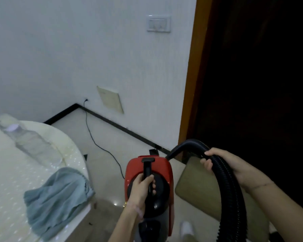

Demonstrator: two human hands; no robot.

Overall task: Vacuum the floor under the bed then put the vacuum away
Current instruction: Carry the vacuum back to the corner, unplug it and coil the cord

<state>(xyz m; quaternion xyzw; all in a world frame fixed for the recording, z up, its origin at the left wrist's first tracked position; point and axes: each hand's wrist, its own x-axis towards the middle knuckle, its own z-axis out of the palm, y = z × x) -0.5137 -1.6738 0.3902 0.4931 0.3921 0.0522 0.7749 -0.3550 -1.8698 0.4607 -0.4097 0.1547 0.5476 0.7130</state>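
A red and black canister vacuum (163,170) hangs above the floor at bottom centre. My left hand (141,189) is closed around its black carry handle (147,168). The black ribbed hose (229,186) arches from the vacuum's front up and down to the right, and my right hand (222,163) grips it near the top of the bend. The vacuum's black power cord (94,140) runs across the pale floor to a wall socket (85,100) in the corner. The white bed (10,172) fills the lower left.
A grey-blue cloth (58,196) lies on the bed's corner and a clear plastic bottle (30,142) lies further up. An olive upholstered stool (199,186) stands right of the vacuum. A dark open doorway (261,84) with a wooden frame is at right. A foot in white (187,227) shows below.
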